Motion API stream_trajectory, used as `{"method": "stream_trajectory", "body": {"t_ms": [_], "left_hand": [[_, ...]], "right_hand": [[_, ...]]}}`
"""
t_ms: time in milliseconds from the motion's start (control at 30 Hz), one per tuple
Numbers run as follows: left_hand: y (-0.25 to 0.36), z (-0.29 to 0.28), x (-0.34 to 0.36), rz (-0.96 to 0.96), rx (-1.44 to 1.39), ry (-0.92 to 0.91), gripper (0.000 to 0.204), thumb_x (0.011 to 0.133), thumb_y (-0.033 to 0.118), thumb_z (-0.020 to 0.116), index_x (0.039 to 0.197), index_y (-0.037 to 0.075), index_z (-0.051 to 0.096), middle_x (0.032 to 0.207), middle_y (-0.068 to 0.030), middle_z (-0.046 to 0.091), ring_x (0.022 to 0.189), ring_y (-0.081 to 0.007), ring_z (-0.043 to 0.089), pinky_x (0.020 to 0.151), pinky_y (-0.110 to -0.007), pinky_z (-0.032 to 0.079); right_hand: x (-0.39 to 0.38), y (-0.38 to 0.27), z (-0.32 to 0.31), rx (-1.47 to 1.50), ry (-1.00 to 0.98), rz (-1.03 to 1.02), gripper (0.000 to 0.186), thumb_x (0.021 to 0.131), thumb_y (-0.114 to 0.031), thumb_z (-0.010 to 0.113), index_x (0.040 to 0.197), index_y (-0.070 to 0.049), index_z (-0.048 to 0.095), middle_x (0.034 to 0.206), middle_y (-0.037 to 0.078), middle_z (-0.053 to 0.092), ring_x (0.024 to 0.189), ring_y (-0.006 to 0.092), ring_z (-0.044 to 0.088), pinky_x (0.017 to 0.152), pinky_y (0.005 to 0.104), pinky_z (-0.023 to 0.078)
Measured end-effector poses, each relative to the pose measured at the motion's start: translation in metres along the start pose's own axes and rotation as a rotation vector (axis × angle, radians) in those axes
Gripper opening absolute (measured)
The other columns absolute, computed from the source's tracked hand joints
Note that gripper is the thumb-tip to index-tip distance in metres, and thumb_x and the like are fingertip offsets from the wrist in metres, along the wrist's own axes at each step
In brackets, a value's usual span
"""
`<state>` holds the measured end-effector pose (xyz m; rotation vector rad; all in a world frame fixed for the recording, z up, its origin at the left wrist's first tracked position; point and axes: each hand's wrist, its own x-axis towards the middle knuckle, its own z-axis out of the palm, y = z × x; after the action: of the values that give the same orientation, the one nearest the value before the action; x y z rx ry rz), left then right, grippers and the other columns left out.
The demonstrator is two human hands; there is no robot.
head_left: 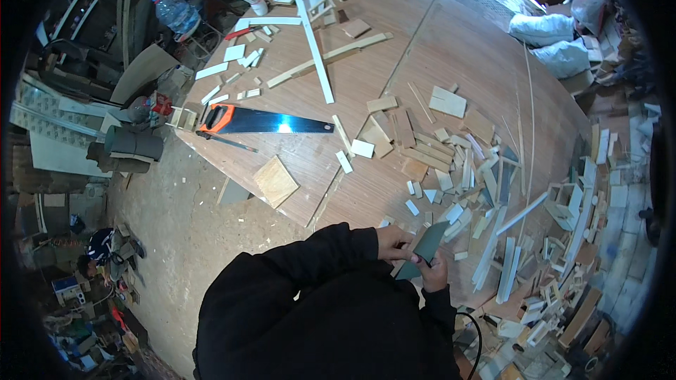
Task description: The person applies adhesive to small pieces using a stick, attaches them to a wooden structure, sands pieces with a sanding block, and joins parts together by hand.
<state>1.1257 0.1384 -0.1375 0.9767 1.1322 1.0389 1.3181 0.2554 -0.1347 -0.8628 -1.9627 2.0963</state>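
Note:
I hold a flat grey-green board (429,243), with a tan edge or piece along its left side, tilted above the near edge of the wooden table. My left hand (395,243) grips it from the left, fingers closed. My right hand (434,273) is closed on its lower right part. Small white and pale wood offcuts (454,222) lie just beyond my hands. A square plywood piece (276,179) lies to the left on the table. A handsaw (267,119) with an orange-and-black handle lies farther back.
Long white strips (317,63) and scattered blocks (436,148) cover parts of the table (493,49). Offcuts pile at the right (584,288). A person (102,253) is low at the lower left, beside clutter. Rolled grey material (127,144) sits left; white sacks (542,28) lie back right.

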Motion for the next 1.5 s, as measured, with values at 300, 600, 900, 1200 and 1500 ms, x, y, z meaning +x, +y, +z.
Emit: {"method": "stream_trajectory", "body": {"t_ms": [300,600,900,1200,1500], "left_hand": [[0.035,-0.006,-0.007,0.013,-0.189,0.003,0.033,0.095,0.031,0.062,0.114,0.003,0.060,0.086,-0.0050,0.063,0.076,-0.0100,0.059,0.066,-0.027,0.051],[0.041,-0.004,0.001,-0.163,-0.409,-0.015,0.036,0.097,0.026,0.060,0.123,0.002,0.056,0.101,-0.0059,0.063,0.087,-0.0124,0.062,0.074,-0.029,0.054],[0.068,0.022,0.013,-0.099,-0.024,0.109,0.028,0.097,0.024,0.060,0.110,0.000,0.064,0.077,-0.0078,0.067,0.068,-0.0104,0.064,0.061,-0.024,0.052],[0.088,0.020,0.001,0.196,0.334,0.521,0.021,0.096,0.015,0.060,0.111,0.001,0.062,0.077,-0.0051,0.064,0.064,-0.0095,0.057,0.058,-0.025,0.046],[0.072,0.033,0.017,0.078,0.003,0.470,0.037,0.094,0.025,0.064,0.120,0.000,0.057,0.095,-0.0078,0.067,0.079,-0.0136,0.063,0.069,-0.026,0.051]], "right_hand": [[0.004,-0.039,0.007,-0.105,-0.050,0.039,0.038,0.091,-0.029,0.069,0.112,0.001,0.058,0.103,0.008,0.064,0.093,0.0148,0.060,0.083,0.0309,0.048],[-0.004,-0.022,-0.016,0.131,-0.033,0.202,0.047,0.089,-0.028,0.071,0.123,0.000,0.055,0.109,0.008,0.062,0.101,0.0158,0.056,0.086,0.0328,0.047],[-0.018,-0.052,-0.009,-0.224,0.033,0.085,0.057,0.086,-0.028,0.073,0.130,0.000,0.049,0.112,0.019,0.063,0.104,0.0256,0.063,0.088,0.0366,0.049],[-0.021,-0.032,-0.008,0.040,0.163,0.055,0.042,0.099,-0.029,0.056,0.126,0.003,0.051,0.102,0.010,0.064,0.092,0.0145,0.059,0.081,0.0287,0.047],[-0.030,-0.046,-0.009,-0.058,0.122,0.001,0.038,0.097,-0.027,0.059,0.123,0.000,0.056,0.095,0.012,0.063,0.088,0.0183,0.061,0.080,0.0306,0.048]]}}
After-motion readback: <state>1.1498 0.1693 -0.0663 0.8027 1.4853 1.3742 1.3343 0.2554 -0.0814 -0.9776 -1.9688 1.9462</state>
